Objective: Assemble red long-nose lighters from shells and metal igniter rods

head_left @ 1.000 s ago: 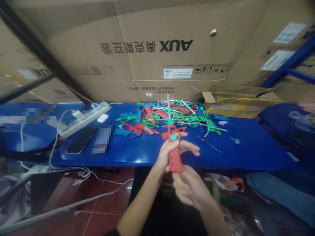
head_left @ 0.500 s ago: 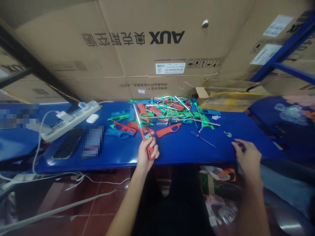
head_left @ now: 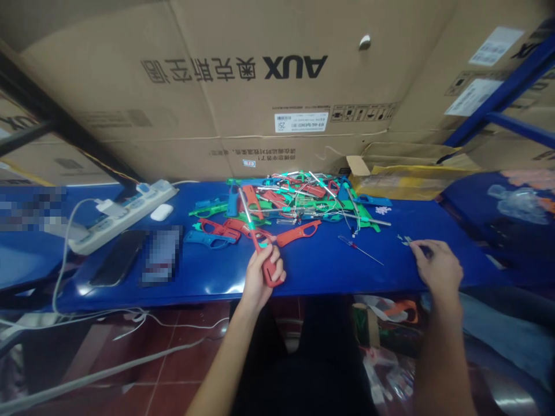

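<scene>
My left hand (head_left: 265,268) is wrapped round the red handle of a long-necked lighter (head_left: 271,276), whose metal tube points up and away over the pile. At the right, my right hand (head_left: 440,266) is closed, thumb and forefinger pinched at the edge of some small pale pieces (head_left: 404,238) on the table. Whatever sits between those fingertips is too small to make out. A thin screwdriver (head_left: 361,249) with a clear handle lies between my hands. Beyond them is a heap of lighter parts (head_left: 299,199) in red, green and blue, with metal tubes and white wires.
A power strip (head_left: 125,216), a white case (head_left: 161,212) and two phones, one being a dark phone (head_left: 119,258), lie on the left. Small white parts (head_left: 382,210) sit right of the heap. Behind stand a yellow-taped box (head_left: 403,182) and a large carton (head_left: 243,110).
My right hand has moved slightly up, its fingertips now at the small pale pieces. My left hand still grips the lighter, shifted slightly right in view.
</scene>
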### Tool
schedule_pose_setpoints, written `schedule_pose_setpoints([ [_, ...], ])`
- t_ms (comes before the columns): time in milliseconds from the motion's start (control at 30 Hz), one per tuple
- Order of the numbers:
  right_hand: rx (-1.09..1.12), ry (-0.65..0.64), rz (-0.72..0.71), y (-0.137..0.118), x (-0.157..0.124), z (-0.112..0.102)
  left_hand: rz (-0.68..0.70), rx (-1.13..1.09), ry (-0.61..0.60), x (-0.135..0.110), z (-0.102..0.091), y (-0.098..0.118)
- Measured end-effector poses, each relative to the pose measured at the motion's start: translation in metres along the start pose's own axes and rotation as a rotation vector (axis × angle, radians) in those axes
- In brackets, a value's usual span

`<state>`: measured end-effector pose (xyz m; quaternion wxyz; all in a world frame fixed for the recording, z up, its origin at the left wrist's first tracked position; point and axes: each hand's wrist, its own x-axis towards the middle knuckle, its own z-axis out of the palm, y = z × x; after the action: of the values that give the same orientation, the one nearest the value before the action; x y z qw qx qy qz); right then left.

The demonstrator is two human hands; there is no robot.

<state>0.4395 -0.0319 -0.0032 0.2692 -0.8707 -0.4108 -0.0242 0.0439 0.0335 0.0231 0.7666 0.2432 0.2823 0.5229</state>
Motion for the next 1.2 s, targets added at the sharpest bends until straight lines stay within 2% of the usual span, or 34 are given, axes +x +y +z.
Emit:
schedule_pose_setpoints([
  [167,0.026,-0.018,0.042,-0.001,0.001,0.001,-0.019,0.003,0.006,0.000,0.001,0.000],
  [600,0.102,0.095,0.059,0.005,0.001,0.001,-0.007,0.043,-0.008,0.000,0.001,0.000],
  [767,0.109,0.054,0.040,0.012,0.012,0.002,-0.015,0.045,-0.005,0.000,0.000,0.000],
  [900,0.101,0.078,0.004,0.015,0.012,0.008,-0.027,0.055,-0.010,0.000,0.000,0.000],
  [1200,0.005,0.060,-0.043,0.003,0.002,0.005,-0.007,0.038,-0.007,0.001,-0.001,0.000],
])
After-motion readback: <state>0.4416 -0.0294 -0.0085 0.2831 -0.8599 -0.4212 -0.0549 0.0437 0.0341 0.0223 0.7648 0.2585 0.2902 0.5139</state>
